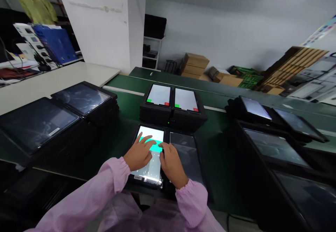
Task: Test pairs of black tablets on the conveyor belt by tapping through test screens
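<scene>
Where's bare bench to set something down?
Bare green shows on the bench between the left stacks and the centre tablets, and between those tablets and the right stacks. The centre is crowded: left hand and right hand over the lit tablet.

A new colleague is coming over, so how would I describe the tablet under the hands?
On the dark green bench, find the two side-by-side tablets just before the stacks with white screens. It is the left tablet, with the left hand and right hand over it. Its lit screen has a turquoise band; the right tablet is dark.
</scene>
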The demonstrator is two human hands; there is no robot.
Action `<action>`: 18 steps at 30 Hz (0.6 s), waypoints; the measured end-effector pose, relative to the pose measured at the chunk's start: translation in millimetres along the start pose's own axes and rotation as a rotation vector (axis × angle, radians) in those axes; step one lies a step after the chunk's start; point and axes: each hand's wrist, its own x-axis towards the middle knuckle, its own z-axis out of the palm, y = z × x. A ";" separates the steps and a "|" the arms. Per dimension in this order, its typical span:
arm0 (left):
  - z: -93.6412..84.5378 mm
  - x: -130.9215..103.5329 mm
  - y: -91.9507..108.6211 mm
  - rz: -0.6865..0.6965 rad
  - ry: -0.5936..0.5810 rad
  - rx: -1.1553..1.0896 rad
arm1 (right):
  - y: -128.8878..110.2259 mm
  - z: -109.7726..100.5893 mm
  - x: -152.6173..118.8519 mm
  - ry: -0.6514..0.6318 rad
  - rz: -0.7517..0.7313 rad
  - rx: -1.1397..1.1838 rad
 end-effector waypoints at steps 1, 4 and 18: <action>-0.7 0.1 0.0 0.006 0.003 -0.007 | 1.1 0.0 0.1 0.006 0.000 -0.006; -1.5 0.3 1.0 0.018 0.001 -0.029 | 1.7 -1.6 -1.0 0.081 0.010 -0.004; -18.0 -22.8 -5.5 -0.074 0.113 -0.044 | 7.7 -12.7 -12.5 0.062 0.115 0.016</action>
